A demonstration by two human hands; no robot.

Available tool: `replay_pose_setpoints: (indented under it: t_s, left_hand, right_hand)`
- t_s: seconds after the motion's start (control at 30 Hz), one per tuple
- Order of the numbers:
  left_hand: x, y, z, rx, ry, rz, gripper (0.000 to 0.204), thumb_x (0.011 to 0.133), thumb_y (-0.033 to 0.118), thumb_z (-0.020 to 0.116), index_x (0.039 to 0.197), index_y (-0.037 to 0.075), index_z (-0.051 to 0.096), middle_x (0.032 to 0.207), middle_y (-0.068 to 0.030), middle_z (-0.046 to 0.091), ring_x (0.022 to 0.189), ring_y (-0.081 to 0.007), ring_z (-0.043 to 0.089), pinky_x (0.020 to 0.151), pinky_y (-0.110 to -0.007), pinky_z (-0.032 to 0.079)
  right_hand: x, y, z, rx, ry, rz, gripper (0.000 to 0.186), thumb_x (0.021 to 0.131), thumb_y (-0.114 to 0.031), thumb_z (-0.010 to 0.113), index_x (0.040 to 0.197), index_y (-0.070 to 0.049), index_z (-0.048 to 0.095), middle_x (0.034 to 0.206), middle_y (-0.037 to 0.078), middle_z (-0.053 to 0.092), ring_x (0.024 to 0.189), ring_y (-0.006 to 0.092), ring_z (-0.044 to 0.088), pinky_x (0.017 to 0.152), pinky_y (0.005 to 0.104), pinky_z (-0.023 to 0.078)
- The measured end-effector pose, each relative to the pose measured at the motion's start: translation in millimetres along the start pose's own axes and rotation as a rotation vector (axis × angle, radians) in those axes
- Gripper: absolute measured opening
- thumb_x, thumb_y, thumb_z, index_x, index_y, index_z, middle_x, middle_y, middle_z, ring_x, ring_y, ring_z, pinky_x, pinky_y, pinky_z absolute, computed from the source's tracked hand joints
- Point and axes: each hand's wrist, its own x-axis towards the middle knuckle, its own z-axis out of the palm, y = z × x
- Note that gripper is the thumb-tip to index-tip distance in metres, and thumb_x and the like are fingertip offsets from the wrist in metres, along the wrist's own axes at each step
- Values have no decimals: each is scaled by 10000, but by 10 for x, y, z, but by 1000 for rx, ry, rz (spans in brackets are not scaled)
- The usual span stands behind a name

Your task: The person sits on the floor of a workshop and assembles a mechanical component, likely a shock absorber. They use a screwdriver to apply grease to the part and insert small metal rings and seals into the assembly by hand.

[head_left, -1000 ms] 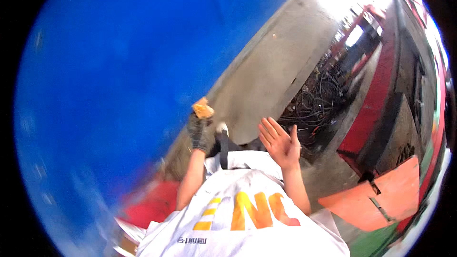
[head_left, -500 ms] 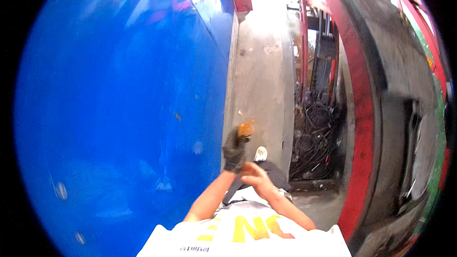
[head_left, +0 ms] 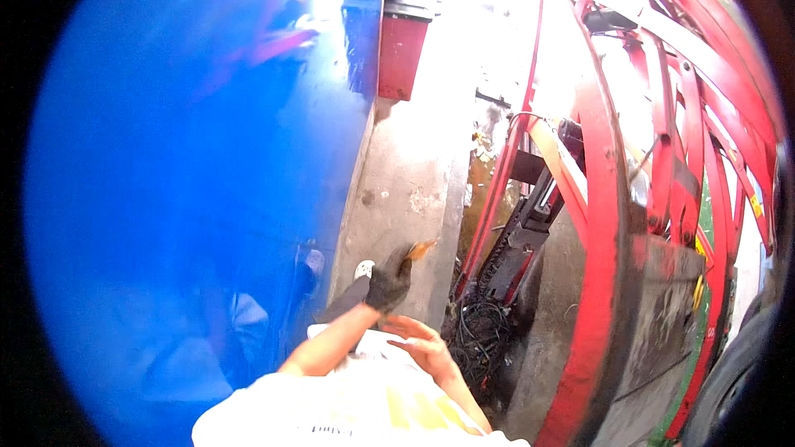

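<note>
My left hand [head_left: 387,283] wears a dark glove and is closed around a small orange-brown object [head_left: 421,249], whose kind is too blurred to make out. It is held out ahead of my body, over the concrete walkway. My right hand [head_left: 424,346] is bare and lies just below and to the right of the gloved wrist. Its fingers are stretched out with nothing in them. One white shoe [head_left: 364,268] shows beyond the left forearm.
A tall glossy blue panel [head_left: 190,199] borders the walkway on the left. Ahead at its edge stands a red box [head_left: 403,58]. To the right are a pit with tangled black cables [head_left: 480,339], a curved red beam [head_left: 592,314], red lift arms and a tire [head_left: 729,397].
I have moved forward along the walkway, and the red box and lift frame look nearer. My right hand has come away from the gloved wrist. The orange-brown object stays in my left hand.
</note>
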Motion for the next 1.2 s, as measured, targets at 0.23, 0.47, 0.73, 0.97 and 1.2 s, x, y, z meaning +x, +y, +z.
replay_pose_setpoints:
  t_s: [0.23,0.47,0.73,0.97,1.2]
  left_hand:
    - [2494,-326,603,-87,-241,-174,402,796,106,533,1178,42,642,1011,-256,657,935,-401,669,771,-449,530]
    - [4947,-557,947,66,-379,-626,361,806,121,605,1154,39,656,795,-155,699,710,-214,708,608,-336,548]
    - [7370,338,1229,-433,-121,-678,397,791,-3,588,1188,-16,586,974,-124,679,731,-209,691,595,-330,587]
    - [9708,404,2001,-594,54,-721,354,812,38,624,1156,-42,587,947,-127,674,736,-194,684,584,-322,579]
    - [13141,1334,2180,-562,-11,-512,315,814,14,558,1123,-42,586,819,-114,661,593,-162,641,537,-313,527]
  right_hand:
    - [721,-1486,-1242,-112,943,-220,243,878,-114,629,1089,3,652,926,139,705,819,242,700,746,353,576]
    - [2531,-3556,-2594,-342,1110,-84,114,879,-112,653,834,-7,654,619,74,636,466,176,596,436,292,464]
    - [6533,-7478,-1304,-787,520,-417,147,896,-87,655,995,21,656,735,57,656,576,101,570,523,234,445]
    - [8928,-9435,-2066,-1003,660,-328,271,940,-182,630,706,-45,619,567,6,556,458,85,480,438,233,367]
    - [9920,-10612,-2473,-927,759,-1,218,910,-164,649,743,-26,626,630,48,617,485,113,553,439,249,420]
